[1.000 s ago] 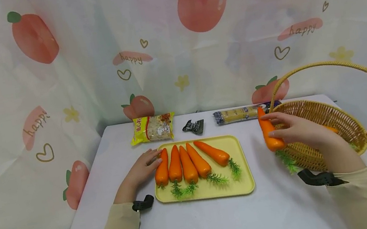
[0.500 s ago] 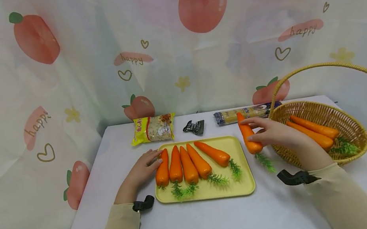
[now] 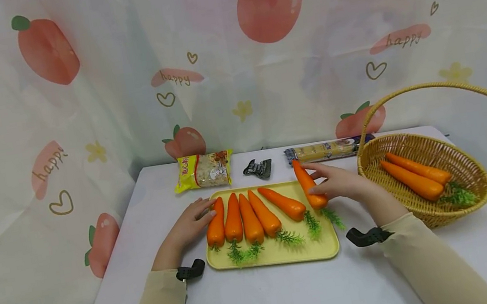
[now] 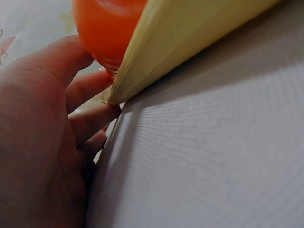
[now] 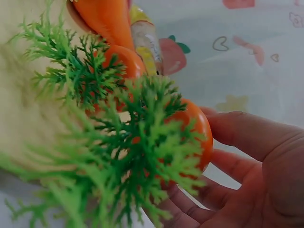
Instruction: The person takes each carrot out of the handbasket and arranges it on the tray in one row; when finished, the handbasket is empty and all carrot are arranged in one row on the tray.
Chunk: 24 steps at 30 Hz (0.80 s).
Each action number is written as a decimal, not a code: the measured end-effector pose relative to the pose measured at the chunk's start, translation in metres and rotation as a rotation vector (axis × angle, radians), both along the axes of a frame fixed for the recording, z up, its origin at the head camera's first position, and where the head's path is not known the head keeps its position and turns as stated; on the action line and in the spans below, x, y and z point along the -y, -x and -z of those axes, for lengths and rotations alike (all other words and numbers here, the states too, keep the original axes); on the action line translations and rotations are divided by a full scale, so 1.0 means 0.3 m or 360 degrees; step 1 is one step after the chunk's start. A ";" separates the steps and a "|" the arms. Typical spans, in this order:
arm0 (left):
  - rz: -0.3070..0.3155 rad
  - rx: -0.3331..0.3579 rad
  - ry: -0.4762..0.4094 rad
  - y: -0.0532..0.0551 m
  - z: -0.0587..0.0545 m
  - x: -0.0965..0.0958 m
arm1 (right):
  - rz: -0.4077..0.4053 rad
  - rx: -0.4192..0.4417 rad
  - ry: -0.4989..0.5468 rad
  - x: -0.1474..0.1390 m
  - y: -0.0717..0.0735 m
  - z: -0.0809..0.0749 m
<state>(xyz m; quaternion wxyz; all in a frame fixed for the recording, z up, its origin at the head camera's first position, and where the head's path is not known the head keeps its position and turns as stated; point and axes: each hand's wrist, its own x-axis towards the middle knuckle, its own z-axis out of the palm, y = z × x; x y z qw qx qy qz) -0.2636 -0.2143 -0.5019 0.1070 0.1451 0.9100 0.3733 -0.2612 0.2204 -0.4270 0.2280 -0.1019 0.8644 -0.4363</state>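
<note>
In the head view, my right hand (image 3: pixel 341 181) pinches an orange toy carrot (image 3: pixel 308 184) with frizzy green leaves at the right end of a yellow tray (image 3: pixel 284 256). The right wrist view shows the thumb and fingers about that carrot (image 5: pixel 197 135), its leaves hiding much of it. Several more carrots (image 3: pixel 250 220) lie side by side on the tray. My left hand (image 3: pixel 187 228) rests at the tray's left rim beside the leftmost carrot (image 3: pixel 215 225). In the left wrist view its thumb touches the carrot (image 4: pixel 107 28) and its loosely extended fingers meet the tray edge (image 4: pixel 128 80).
A wicker basket (image 3: pixel 436 220) with a tall handle stands at the right, with two carrots (image 3: pixel 412 179) inside. Along the back lie a yellow food bag (image 3: pixel 205 170), a small black packet (image 3: pixel 258 169) and a long noodle pack (image 3: pixel 324 151). A printed curtain hangs behind.
My right hand has carried the carrot leftward from beside the basket to the tray's right end, uncovering the basket's two carrots. The left hand has stayed in place.
</note>
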 end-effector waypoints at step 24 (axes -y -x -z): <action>-0.0014 0.0016 0.0000 0.008 0.009 0.000 | -0.0138 -0.0086 -0.0124 0.083 -0.009 0.046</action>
